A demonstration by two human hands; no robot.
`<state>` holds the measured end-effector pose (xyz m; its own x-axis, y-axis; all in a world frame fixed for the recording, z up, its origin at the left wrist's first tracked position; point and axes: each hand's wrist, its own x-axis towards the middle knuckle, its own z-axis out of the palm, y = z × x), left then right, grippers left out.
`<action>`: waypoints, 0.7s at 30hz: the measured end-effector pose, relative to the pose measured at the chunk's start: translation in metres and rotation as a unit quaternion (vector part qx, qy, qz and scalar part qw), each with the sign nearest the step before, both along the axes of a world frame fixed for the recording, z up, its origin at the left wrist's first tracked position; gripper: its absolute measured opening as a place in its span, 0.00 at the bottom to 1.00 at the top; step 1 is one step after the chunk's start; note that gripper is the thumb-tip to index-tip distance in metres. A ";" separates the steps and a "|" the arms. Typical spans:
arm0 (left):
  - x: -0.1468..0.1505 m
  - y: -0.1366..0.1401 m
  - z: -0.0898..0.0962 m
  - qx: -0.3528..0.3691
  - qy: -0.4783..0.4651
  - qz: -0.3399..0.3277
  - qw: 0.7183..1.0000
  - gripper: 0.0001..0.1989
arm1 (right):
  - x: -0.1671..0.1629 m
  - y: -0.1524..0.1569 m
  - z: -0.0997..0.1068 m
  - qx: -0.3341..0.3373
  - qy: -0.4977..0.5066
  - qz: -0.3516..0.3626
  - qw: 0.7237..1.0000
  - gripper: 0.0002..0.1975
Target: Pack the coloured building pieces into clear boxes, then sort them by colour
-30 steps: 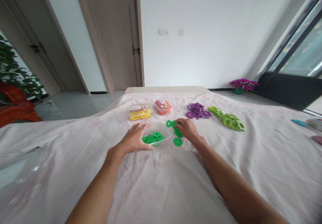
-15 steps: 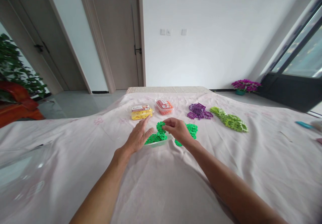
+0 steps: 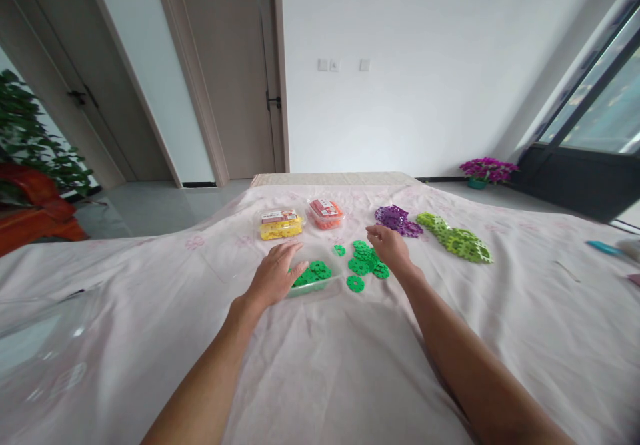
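My left hand rests at the left side of a clear plastic tray, fingers stretched out and thumb apart. Inside the tray lie green notched discs. My right hand is over the right edge of a loose pile of green discs, its fingers bent together with no disc showing in them. A single green disc lies in front of the pile. Another small-looking green disc is near the tray's far right corner; whether it touches the tray I cannot tell.
Beyond the tray stand a clear box of yellow pieces and one of orange pieces. Purple pieces and lime-green pieces lie to the right. A large clear plastic container is at left on the pale cloth.
My right hand has moved right, from above the tray to the pile, and no longer holds the green disc it had pinched. My left hand stays nearly in place.
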<state>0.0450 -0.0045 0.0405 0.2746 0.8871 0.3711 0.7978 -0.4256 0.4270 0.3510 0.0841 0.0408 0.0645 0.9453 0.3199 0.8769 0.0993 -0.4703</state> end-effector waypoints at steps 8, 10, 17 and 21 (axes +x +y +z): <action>0.000 0.002 -0.004 0.013 0.002 0.007 1.000 0.22 | -0.002 -0.004 -0.019 -0.074 -0.145 -0.036 0.986 0.26; 0.001 0.002 -0.005 0.016 0.000 0.007 1.000 0.22 | -0.006 -0.003 -0.021 -0.066 -0.150 -0.038 0.986 0.26; 0.000 0.002 -0.004 0.020 0.002 0.007 1.000 0.22 | -0.008 0.001 -0.020 -0.069 -0.129 -0.045 0.988 0.21; -0.001 0.002 -0.005 0.023 0.001 0.004 1.000 0.22 | -0.011 0.001 -0.018 -0.063 -0.087 -0.056 0.993 0.18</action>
<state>0.0443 -0.0028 0.0360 0.2687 0.8713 0.4107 0.8021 -0.4385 0.4054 0.3405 0.0851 0.0226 0.1253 0.9685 0.2151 0.9485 -0.0534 -0.3123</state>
